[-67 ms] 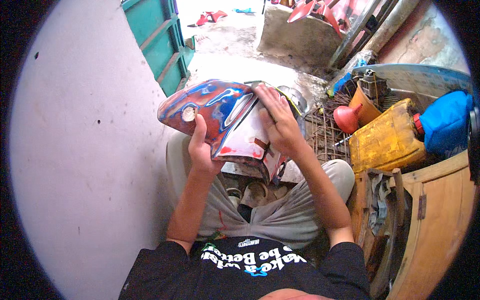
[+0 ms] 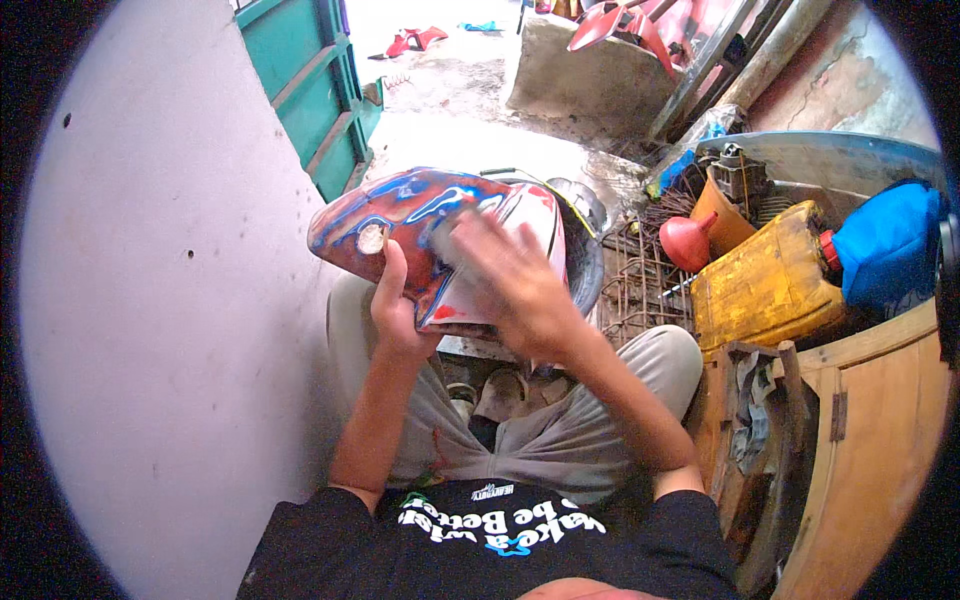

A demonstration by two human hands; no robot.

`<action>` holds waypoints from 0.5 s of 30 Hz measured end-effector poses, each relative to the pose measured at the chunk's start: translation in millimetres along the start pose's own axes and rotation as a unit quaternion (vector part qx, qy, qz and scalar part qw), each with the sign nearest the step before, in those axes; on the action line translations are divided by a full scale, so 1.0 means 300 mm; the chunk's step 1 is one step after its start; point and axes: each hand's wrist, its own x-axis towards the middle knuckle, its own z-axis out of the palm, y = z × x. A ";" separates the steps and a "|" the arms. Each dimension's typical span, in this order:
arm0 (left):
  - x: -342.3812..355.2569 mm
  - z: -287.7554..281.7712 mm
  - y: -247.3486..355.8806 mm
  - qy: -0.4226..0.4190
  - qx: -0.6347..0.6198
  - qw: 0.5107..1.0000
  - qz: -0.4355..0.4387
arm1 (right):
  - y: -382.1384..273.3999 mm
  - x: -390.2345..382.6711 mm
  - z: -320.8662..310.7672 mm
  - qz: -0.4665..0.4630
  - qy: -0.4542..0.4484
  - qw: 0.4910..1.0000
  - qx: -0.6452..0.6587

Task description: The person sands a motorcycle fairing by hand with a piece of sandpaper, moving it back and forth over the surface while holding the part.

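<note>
A curved vehicle body panel [image 2: 345, 225], probably from a motorcycle, is held over my lap. Its left part shows worn rings of blue, red-brown and white paint, with a round pale spot. White with red marks covers its right part. My left hand [image 2: 402, 305] grips the near edge, thumb on top beside the pale spot and fingers hidden underneath. Across the panel's middle lies my right hand [image 2: 510, 275], its outstretched fingers smeared by motion. A greyish patch shows by those fingertips; I cannot tell whether it is something under them. A dark rounded rim [image 2: 588, 270] shows behind the panel.
A pale wall [image 2: 180, 350] rises close on my left, with a green door [image 2: 310, 90] beyond. To the right are a rusty wire rack [image 2: 640, 280], red funnel [image 2: 688, 242], yellow jerrycan [image 2: 770, 285], blue bag [image 2: 890, 240] and wooden cabinet [image 2: 880, 430]. Red panels [image 2: 415, 40] lie farther off.
My right hand has swept leftward over the panel, from its white right part toward the blue and red-brown area. My left hand keeps its grip.
</note>
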 end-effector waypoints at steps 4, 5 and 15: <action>-0.007 -0.046 0.004 -0.032 0.117 0.993 0.005 | 0.108 0.031 -0.057 0.043 0.036 0.996 -0.072; -0.005 -0.034 -0.002 -0.003 0.299 0.953 0.051 | 0.142 0.038 -0.071 0.078 0.063 0.991 -0.083; -0.022 0.077 0.023 0.068 0.123 0.990 -0.021 | 0.122 0.027 -0.090 0.061 0.101 0.992 -0.055</action>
